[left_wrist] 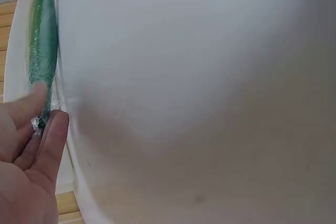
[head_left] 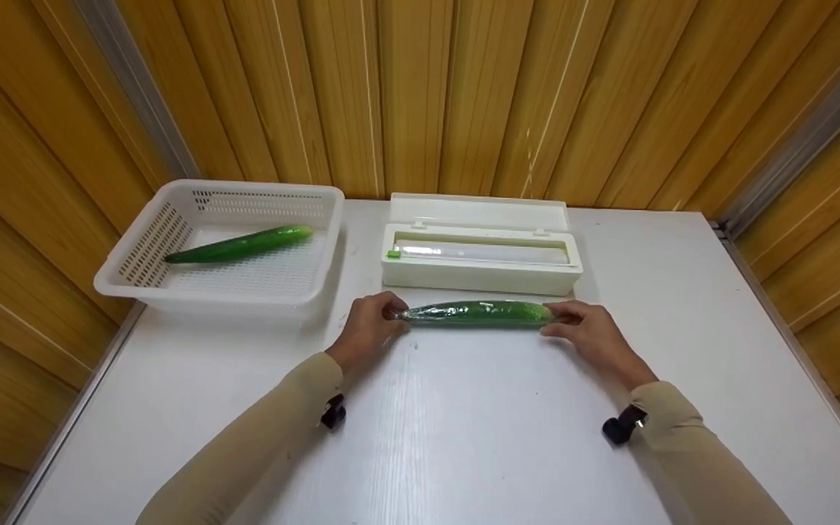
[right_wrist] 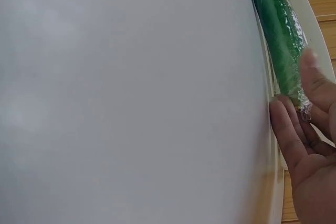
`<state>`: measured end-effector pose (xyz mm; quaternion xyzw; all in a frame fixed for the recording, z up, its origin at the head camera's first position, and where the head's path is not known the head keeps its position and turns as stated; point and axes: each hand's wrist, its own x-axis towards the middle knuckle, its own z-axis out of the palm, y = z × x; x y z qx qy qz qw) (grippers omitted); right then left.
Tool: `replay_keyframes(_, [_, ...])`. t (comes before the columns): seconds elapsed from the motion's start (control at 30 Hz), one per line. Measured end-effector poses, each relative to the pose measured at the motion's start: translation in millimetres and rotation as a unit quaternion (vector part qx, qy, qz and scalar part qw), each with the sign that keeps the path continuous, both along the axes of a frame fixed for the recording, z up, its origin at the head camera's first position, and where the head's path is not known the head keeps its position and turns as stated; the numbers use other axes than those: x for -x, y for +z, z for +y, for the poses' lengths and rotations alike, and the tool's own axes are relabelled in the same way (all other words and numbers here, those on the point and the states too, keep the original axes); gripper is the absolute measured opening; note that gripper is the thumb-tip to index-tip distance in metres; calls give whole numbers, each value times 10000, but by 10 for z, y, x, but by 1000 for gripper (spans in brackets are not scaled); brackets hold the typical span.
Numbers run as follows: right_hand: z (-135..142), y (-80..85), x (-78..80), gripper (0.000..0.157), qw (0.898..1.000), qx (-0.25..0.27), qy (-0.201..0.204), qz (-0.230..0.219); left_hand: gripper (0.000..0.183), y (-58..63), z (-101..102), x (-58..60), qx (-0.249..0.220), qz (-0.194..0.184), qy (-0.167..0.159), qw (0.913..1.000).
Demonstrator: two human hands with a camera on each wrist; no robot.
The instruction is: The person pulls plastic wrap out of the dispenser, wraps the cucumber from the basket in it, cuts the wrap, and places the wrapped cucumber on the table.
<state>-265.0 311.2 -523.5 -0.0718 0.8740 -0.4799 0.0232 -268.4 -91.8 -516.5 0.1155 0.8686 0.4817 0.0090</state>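
The wrapped cucumber (head_left: 489, 313) lay sideways over the white table (head_left: 456, 430), just on your side of the film dispenser (head_left: 482, 278), its paler end to your right. Your left hand (head_left: 369, 324) pinched the gathered film at the darker end; your right hand (head_left: 591, 335) held the other end between thumb and fingers. Behind, the dispenser's lid (head_left: 478, 211) was raised over a film roll (head_left: 482, 253). Left of that, a second cucumber (head_left: 245, 246) sat slanted inside a white basket (head_left: 223, 295), near the wood-patterned wall (head_left: 413, 95).
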Motion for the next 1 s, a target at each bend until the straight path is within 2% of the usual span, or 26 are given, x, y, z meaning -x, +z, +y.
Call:
replay_keyframes(0.07, [-3, 7, 3, 36, 9992, -376, 23, 127, 18, -9, -13, 6, 41, 1, -39, 10000])
replay_keyframes(0.17, [-4, 16, 8, 26, 9991, -372, 31, 175, 12, 1, -34, 24, 40, 90, -220, 9997])
replay_keyframes(0.27, [4, 22, 17, 21, 9996, -42, 136, 231, 7, 13, -74, 45, 108, 266, -476, 9985])
replay_keyframes(0.47, [25, -24, 33, 18, 9975, 644, 199, 198, 6, -28, -150, 76, -181, 365, -852, 9955])
replay_keyframes(0.6, [12, -69, 37, 19, 9938, 1106, 68, 114, 7, -56, -145, 66, -387, 348, -833, 9952])
replay_keyframes(0.73, [-14, -71, 27, 24, 9907, 1352, -32, -173, 11, -75, -130, 50, -788, 74, -711, 9943])
replay_keyframes(0.8, [-26, -52, 14, 27, 9925, 1182, -24, -318, 14, -78, -121, 46, -850, -71, -613, 9945])
replay_keyframes(0.83, [-29, -40, 9, 28, 9952, 918, 26, -336, 15, -77, -117, 44, -837, -133, -565, 9948])
replay_keyframes(1.0, [-46, 27, -7, 21, 9994, -212, 246, -139, 23, -52, -110, 40, -255, -93, -409, 9988])
